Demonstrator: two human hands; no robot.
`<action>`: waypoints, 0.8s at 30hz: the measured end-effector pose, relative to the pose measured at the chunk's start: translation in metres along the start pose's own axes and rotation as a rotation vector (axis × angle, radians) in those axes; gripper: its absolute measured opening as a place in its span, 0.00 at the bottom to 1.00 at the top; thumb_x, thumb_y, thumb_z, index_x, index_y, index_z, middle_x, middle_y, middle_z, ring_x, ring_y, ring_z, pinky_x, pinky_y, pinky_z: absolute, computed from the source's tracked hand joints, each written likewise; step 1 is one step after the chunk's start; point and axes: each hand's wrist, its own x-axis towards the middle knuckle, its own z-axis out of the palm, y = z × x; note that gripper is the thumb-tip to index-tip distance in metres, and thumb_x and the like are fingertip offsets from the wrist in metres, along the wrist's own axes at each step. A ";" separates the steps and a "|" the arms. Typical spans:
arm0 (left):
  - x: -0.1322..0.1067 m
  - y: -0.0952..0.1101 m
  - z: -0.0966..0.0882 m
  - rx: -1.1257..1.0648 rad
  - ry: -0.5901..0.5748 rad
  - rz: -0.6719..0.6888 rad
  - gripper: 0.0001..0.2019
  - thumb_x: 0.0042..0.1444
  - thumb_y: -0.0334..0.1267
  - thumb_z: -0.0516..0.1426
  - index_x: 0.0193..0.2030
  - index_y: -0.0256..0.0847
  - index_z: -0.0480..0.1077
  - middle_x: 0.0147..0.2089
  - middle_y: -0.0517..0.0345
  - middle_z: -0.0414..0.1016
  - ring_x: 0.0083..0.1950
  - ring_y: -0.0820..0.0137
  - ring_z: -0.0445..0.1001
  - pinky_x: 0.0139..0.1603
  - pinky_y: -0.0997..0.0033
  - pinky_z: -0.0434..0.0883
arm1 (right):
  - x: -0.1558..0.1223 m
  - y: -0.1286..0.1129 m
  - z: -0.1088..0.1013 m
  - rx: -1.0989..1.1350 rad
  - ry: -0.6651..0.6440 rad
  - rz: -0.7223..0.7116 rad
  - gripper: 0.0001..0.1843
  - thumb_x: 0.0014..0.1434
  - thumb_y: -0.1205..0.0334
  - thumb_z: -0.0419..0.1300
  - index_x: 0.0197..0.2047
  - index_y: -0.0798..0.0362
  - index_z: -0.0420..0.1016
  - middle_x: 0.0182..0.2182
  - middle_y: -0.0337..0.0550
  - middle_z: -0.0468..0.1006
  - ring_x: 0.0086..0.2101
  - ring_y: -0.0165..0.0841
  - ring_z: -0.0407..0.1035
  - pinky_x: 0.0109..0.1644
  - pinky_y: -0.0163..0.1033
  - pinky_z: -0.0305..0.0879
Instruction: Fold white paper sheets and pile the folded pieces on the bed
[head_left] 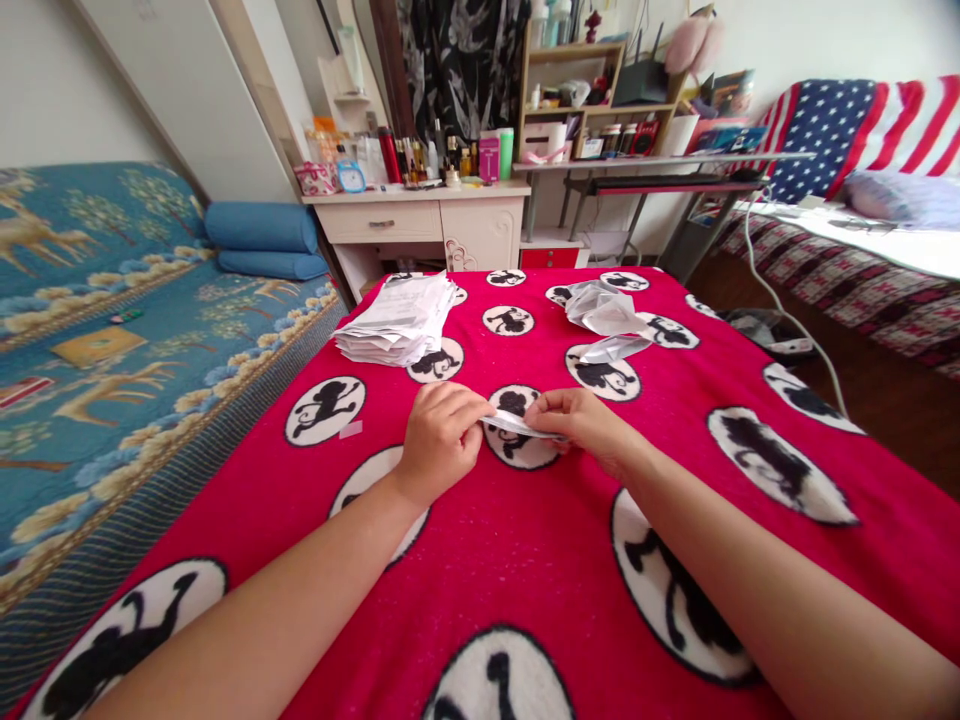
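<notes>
My left hand [441,437] and my right hand [581,420] pinch the two ends of a small white folded paper [516,424] just above the red blanket [480,560] with black-and-white round prints. Both hands have their fingers closed on the paper. A stack of white paper sheets [401,320] lies farther off to the left. A loose heap of crumpled clear and white wrappers [606,315] lies farther off to the right.
A small scrap of tape or paper [350,429] lies on the blanket left of my left hand. A blue patterned sofa [112,330] runs along the left. Behind are a white dresser [427,225] crowded with bottles, a shelf desk [637,160], and a bed with a flag cover [862,120].
</notes>
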 end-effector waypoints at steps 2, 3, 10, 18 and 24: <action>-0.001 0.000 -0.001 -0.034 0.037 -0.018 0.13 0.49 0.21 0.52 0.33 0.42 0.73 0.36 0.58 0.77 0.44 0.66 0.71 0.50 0.60 0.63 | -0.003 -0.002 0.000 -0.067 -0.173 -0.013 0.12 0.46 0.56 0.65 0.27 0.58 0.72 0.15 0.32 0.65 0.17 0.21 0.55 0.19 0.28 0.46; -0.001 0.000 -0.001 -0.045 0.049 -0.027 0.13 0.48 0.21 0.52 0.30 0.41 0.73 0.34 0.59 0.77 0.42 0.66 0.71 0.50 0.61 0.63 | -0.005 -0.003 0.000 -0.088 -0.261 -0.018 0.14 0.46 0.55 0.66 0.28 0.58 0.73 0.15 0.31 0.65 0.17 0.21 0.54 0.19 0.29 0.45; -0.001 -0.004 -0.002 -0.027 0.057 -0.106 0.12 0.46 0.21 0.51 0.24 0.41 0.69 0.28 0.59 0.74 0.36 0.67 0.69 0.42 0.63 0.63 | -0.011 -0.007 0.006 -0.081 -0.360 -0.086 0.23 0.50 0.43 0.64 0.29 0.58 0.71 0.18 0.33 0.64 0.19 0.22 0.55 0.22 0.30 0.48; 0.000 0.000 -0.002 -0.066 0.023 -0.172 0.11 0.48 0.22 0.51 0.30 0.41 0.70 0.33 0.56 0.74 0.40 0.65 0.71 0.46 0.64 0.66 | -0.023 -0.016 0.025 -0.452 -0.120 -0.420 0.08 0.51 0.63 0.62 0.36 0.55 0.75 0.23 0.37 0.73 0.24 0.27 0.66 0.27 0.31 0.59; 0.004 0.012 -0.002 -0.229 0.347 -0.317 0.14 0.54 0.34 0.58 0.47 0.39 0.63 0.53 0.47 0.68 0.58 0.61 0.66 0.60 0.59 0.63 | -0.019 -0.009 0.028 -0.472 0.288 -0.465 0.04 0.50 0.69 0.55 0.29 0.53 0.70 0.18 0.36 0.70 0.19 0.26 0.64 0.22 0.31 0.52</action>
